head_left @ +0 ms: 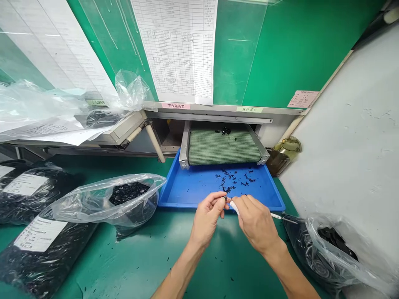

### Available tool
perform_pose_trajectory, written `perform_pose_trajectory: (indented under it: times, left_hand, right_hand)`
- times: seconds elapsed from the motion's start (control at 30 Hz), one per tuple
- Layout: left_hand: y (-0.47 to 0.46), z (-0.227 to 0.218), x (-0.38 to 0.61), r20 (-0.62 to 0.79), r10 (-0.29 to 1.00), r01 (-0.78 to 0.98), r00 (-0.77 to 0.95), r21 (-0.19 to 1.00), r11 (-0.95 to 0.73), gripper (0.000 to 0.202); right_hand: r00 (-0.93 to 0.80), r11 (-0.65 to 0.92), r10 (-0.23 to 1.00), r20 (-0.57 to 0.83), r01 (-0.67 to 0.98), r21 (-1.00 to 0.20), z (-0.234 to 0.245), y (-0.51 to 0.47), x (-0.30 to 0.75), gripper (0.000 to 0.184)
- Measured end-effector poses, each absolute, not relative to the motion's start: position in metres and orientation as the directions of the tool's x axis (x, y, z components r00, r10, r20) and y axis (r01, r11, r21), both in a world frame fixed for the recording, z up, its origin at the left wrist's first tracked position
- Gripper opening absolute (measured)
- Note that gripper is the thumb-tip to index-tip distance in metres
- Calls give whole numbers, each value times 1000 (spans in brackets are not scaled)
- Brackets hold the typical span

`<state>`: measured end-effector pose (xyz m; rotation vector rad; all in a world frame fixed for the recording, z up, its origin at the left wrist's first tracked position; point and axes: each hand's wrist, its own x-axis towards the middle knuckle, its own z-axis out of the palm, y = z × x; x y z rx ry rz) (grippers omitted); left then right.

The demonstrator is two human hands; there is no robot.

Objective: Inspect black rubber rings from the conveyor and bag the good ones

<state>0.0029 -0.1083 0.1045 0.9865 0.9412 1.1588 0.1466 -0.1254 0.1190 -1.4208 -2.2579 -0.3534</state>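
Green-topped workbench here, with a printed chart hanging on the green panel at the far side and a mesh conveyor belt running out over a blue plastic tray. Loads of black rubber bits are scattered in the tray, with a small clump on the belt too.

Both forearms come in from the near side, hands up close just over the tray's near rim, almost touching. The left hand pinches a tiny black part between thumb and fingers, too small to make out properly. The right hand is closed around a white-handled tool, its thin metal shaft poking out right. Bagged black rubber rings sit left, beside an open clear plastic bag, with another open bag on the right.
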Motion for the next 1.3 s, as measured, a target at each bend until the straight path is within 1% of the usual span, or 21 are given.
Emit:
perform_pose_trajectory:
  times: [0.13, 0.2, 0.3, 0.47, 0.57, 0.7, 0.77, 0.87, 1.0, 1.07, 1.13, 1.17, 1.2, 1.23, 1.3]
  left_hand:
    - [-112, 106, 3, -55, 988, -196, 144, 977, 83, 28]
    - [-113, 107, 3, -49, 987, -182, 150, 980, 76, 28]
    - [-113, 107, 2, -62, 983, -204, 171, 974, 96, 29]
    - [-111, 102, -2, -118, 966, -290, 229, 939, 183, 29]
    - [-111, 100, -2, -120, 963, -281, 239, 941, 187, 30]
    - [-110, 97, 0, -109, 976, -246, 190, 957, 155, 28]
    - [-106, 92, 2, -89, 985, -239, 145, 963, 122, 26]
    - [-97, 77, 7, -70, 994, -239, 80, 967, 88, 24]
    - [-82, 49, 14, -110, 994, -242, -13, 965, 104, 25]
    - [-73, 36, 17, -127, 990, -247, -59, 963, 109, 27]
    - [-64, 25, 17, -135, 986, -271, -100, 957, 104, 32]
    - [-59, 22, 16, -140, 984, -287, -114, 952, 102, 34]
    - [-54, 19, 15, -150, 981, -303, -121, 947, 108, 36]
    - [-50, 18, 12, -167, 978, -321, -123, 940, 120, 35]
    - [-44, 18, 5, -229, 967, -381, -114, 909, 170, 33]
  right_hand:
    - [-391, 449, 766, 511, 893, 10, 118, -126, 148, 25]
    - [-399, 457, 752, 526, 889, 21, 117, -126, 149, 26]
    - [-414, 473, 730, 544, 880, 35, 114, -125, 150, 25]
    - [-437, 512, 708, 555, 859, 23, 111, -123, 152, 26]
    - [-453, 520, 708, 542, 853, 34, 112, -122, 153, 25]
    - [-458, 523, 721, 520, 852, 27, 112, -121, 150, 24]
    - [-446, 508, 747, 493, 861, 9, 108, -120, 146, 24]
    - [-364, 431, 840, 403, 898, -87, 96, -114, 135, 23]
    - [-117, 180, 965, 234, 946, -269, 73, -100, 117, 23]
    - [-13, 74, 988, 156, 917, -392, 63, -91, 110, 25]
    - [-2, 55, 995, 98, 840, -540, 57, -80, 110, 29]
    - [-14, 64, 996, 88, 801, -596, 56, -71, 113, 30]
    - [-20, 73, 996, 91, 778, -625, 57, -61, 119, 30]
    - [-17, 81, 994, 109, 784, -616, 60, -48, 126, 30]
    - [25, 71, 984, 177, 853, -517, 71, -12, 146, 29]
